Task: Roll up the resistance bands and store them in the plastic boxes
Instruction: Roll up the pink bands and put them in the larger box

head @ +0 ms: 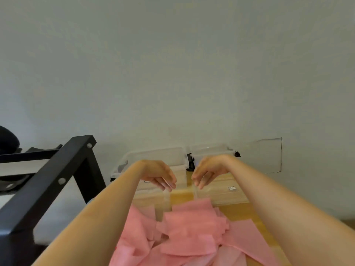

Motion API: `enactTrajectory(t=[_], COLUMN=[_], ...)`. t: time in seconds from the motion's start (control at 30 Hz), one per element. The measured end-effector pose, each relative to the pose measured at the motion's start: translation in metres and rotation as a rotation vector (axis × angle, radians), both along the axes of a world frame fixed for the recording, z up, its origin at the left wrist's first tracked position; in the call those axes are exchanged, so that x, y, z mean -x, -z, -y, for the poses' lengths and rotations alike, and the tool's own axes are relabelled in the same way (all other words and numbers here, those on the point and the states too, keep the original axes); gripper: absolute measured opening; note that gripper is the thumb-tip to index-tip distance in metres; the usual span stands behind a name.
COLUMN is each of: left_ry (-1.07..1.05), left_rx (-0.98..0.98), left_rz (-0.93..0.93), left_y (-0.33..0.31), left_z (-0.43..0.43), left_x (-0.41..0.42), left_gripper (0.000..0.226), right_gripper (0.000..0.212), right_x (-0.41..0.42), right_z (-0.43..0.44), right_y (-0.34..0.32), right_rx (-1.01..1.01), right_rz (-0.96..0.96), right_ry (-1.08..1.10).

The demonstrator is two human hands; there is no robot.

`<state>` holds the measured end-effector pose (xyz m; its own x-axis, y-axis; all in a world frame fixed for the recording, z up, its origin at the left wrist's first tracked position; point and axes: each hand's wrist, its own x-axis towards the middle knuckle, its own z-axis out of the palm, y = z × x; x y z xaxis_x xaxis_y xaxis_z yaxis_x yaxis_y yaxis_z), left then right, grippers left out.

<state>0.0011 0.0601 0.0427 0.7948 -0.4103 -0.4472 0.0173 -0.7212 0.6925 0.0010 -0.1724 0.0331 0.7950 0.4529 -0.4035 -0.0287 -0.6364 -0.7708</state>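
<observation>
A heap of pink resistance bands [190,233] lies unrolled on the wooden floor in front of me. Behind it, against the wall, stand two clear plastic boxes, a left box [153,153] and a right box [212,148]. My left hand [158,174] hangs over the left box with fingers pointing down, loosely extended. My right hand [208,170] mirrors it over the right box. Both hands' fingertips come near the boxes' inner walls; whether they touch is unclear. Neither hand holds a band.
A black metal frame [57,179] with bolts stands close on the left. A clear lid [267,156] leans on the grey wall at the right. Wooden floor [247,212] shows beside the bands.
</observation>
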Motion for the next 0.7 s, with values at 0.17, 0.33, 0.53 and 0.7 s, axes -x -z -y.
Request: enactTrajectory(t=[0.17, 0.33, 0.53, 0.7], left_ry=[-0.083, -0.144, -0.13, -0.096], left_rx=[-0.197, -0.258, -0.433, -0.469], left_rz=[0.309, 0.434, 0.599, 0.672], left_y=[0.072, 0.135, 0.169, 0.177], left_z=[0.002, 0.006, 0.011, 0.013], left_x=[-0.015, -0.023, -0.027, -0.034], left_gripper=[0.022, 0.021, 0.026, 0.018], right_gripper=[0.021, 0.037, 0.037, 0.012], right_x=[-0.019, -0.025, -0.029, -0.031], right_z=[-0.015, -0.016, -0.015, -0.016], right_y=[0.07, 0.131, 0.17, 0.162], right_rx=[0.195, 0.362, 0.427, 0.302], right_rz=[0.296, 0.357, 0.492, 0.555], right_ry=[0.193, 0.267, 0.305, 0.387])
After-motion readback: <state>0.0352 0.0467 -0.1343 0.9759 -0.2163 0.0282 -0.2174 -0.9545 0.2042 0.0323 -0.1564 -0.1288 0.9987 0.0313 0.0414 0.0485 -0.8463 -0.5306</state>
